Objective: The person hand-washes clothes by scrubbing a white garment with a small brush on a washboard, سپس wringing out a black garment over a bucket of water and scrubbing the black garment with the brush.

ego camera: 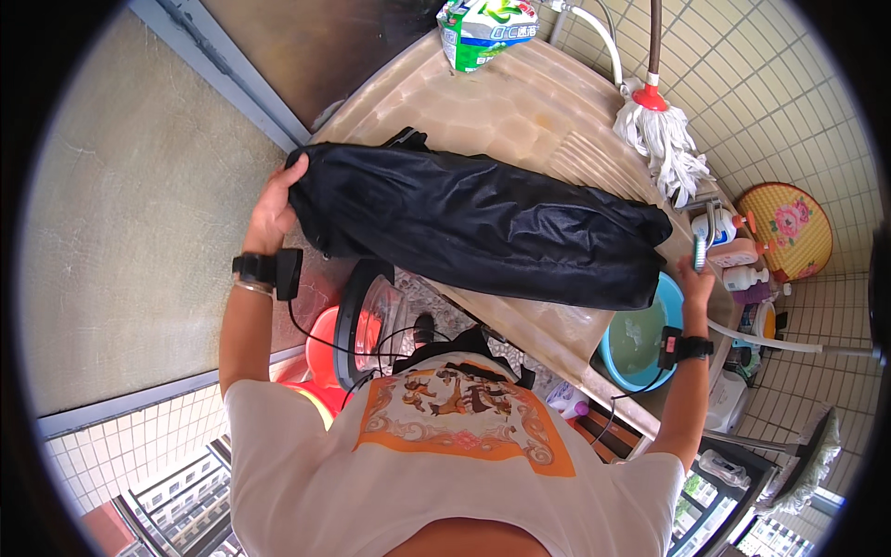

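Observation:
A long piece of black cloth (480,216), likely a garment, lies folded lengthwise across the stone-patterned washing counter (494,97). Its left end is pinched by my left hand (275,202), thumb on top, and overhangs the counter's side. Over on the right, my right hand (695,282) grips a small brush (699,252) with pale bristles pointing up. That hand is beyond the right end of the cloth and does not touch it. Just below and left of it, a light-blue basin (674,299) of cloudy water sits in the counter's recess, partly covered by the cloth.
A string mop (661,139) hangs over the ribbed washboard area (598,163). Beside the faucet (711,216) stand several bottles (734,252) and a woven fan (786,230). A detergent bag (487,35) is at the back. Red basins (324,348) lie low on the left.

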A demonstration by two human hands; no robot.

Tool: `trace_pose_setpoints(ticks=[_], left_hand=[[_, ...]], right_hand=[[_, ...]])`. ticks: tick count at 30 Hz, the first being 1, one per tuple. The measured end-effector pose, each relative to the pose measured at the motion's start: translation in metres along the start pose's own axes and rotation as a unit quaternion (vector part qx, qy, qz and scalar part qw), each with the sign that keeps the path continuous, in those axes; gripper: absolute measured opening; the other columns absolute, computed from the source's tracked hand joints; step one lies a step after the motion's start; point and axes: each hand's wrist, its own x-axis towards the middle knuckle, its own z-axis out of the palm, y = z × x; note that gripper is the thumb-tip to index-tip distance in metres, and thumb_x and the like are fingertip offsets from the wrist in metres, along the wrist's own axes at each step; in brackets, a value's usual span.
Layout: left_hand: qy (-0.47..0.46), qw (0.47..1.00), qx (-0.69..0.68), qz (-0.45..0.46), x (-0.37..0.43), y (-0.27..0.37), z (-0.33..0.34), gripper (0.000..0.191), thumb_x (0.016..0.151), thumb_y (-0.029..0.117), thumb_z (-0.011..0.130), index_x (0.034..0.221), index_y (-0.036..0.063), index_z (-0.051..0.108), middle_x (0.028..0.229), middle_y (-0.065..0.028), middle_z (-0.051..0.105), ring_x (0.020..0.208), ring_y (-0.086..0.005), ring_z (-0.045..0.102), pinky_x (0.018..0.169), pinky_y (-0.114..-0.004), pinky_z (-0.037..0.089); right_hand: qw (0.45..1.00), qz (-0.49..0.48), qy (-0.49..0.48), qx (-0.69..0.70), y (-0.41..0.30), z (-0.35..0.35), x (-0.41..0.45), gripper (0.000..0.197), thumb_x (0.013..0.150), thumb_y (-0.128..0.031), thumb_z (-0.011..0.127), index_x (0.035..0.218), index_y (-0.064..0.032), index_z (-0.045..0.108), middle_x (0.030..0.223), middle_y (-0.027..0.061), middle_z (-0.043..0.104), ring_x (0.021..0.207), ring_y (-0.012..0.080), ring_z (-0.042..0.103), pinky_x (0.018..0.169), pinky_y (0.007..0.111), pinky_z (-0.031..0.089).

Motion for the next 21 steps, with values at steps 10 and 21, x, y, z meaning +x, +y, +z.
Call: trace_pose_setpoints(ticks=[10,21], left_hand=[[0.003,0.999,0.034,0.004,0.014,0.027,0.041,0.052,0.102,0.04,0.073,0.136,0.001,0.066,0.131,-0.0078,0.073,0.118,-0.0208,0.071,0.105,-0.036,0.055],[-0.011,0.961,0.265,-0.084,-0.033,-0.008,0.013,0.079,0.093,0.047,0.081,0.15,-0.0008,0.056,0.147,-0.0097,0.065,0.135,-0.022,0.061,0.116,-0.031,0.043]], right_hand=[[0.96,-0.061,-0.26,-0.082,-0.09,0.053,-0.036,0.027,0.086,-0.01,0.09,0.11,-0.006,0.078,0.089,-0.003,0.073,0.082,0.0074,0.064,0.073,0.029,0.053],[0.93,-0.226,-0.16,-0.24,-0.084,0.062,-0.085,0.035,0.074,-0.012,0.091,0.101,-0.0044,0.071,0.1,0.0145,0.069,0.097,0.0412,0.067,0.083,0.046,0.055]])
